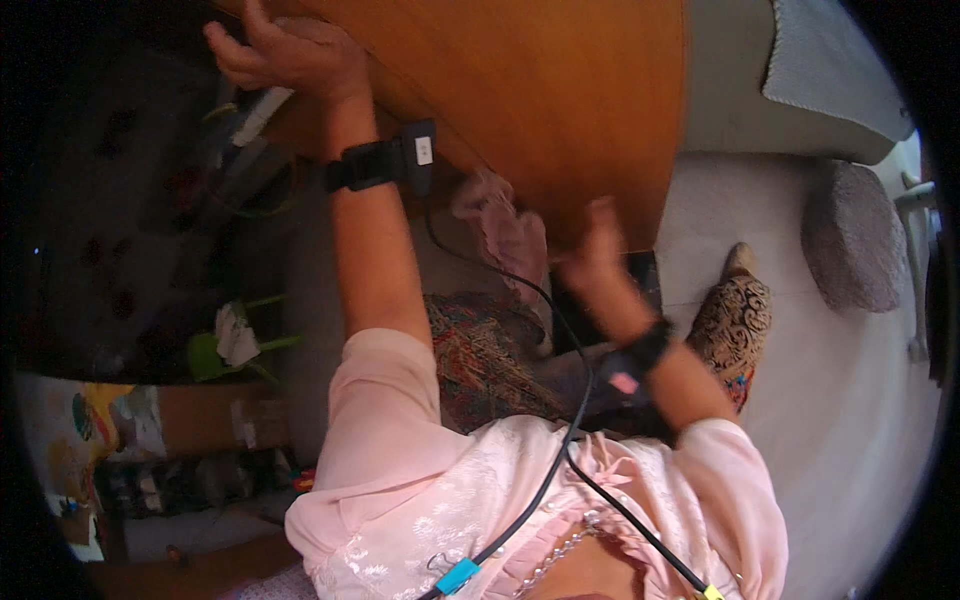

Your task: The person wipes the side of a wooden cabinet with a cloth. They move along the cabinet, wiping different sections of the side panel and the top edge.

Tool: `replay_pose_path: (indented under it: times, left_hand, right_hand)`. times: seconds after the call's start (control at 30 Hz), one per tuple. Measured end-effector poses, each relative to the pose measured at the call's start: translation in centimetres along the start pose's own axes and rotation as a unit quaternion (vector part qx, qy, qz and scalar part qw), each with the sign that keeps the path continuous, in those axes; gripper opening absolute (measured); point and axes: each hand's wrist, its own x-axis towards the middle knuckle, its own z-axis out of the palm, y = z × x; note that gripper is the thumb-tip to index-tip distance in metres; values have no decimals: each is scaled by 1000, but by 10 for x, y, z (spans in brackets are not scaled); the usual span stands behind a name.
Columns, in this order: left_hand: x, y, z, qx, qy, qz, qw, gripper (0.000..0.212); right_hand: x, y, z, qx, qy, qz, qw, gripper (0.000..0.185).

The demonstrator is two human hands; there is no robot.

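My left hand (292, 52) is raised at the upper left, beside the edge of a brown wooden panel (525, 90), with its fingers apart; no held thing shows in it. My right hand (604, 259), blurred, is over the panel's lower part near its bottom edge, with the thumb or a finger pointing up; whether it holds anything is not plain. Between my arms a pink cloth (510, 232) hangs at the panel's edge. Each wrist bears a black strap, and a black cable (555, 300) runs from the left one towards my chest.
A grey padded seat (750, 112) with a light blue cover (832, 67) stands at the upper right. Below it a grey fuzzy pouf (855, 236) rests on the pale tiled floor (832, 397). At the left are a dark glossy surface (97, 225) and a green item (206, 356).
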Motion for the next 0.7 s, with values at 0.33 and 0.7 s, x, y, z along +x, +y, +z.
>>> replay_pose_path:
  times: [0.33,0.7]
  left_hand:
    - [-320,34,-135,-60,-264,-595,757,37]
    - [-485,223,-242,-82,-872,-361,320,34]
  right_hand:
    - [113,-7,-101,-6,110,-120,987,40]
    - [92,-36,-66,-362,-47,-345,865,70]
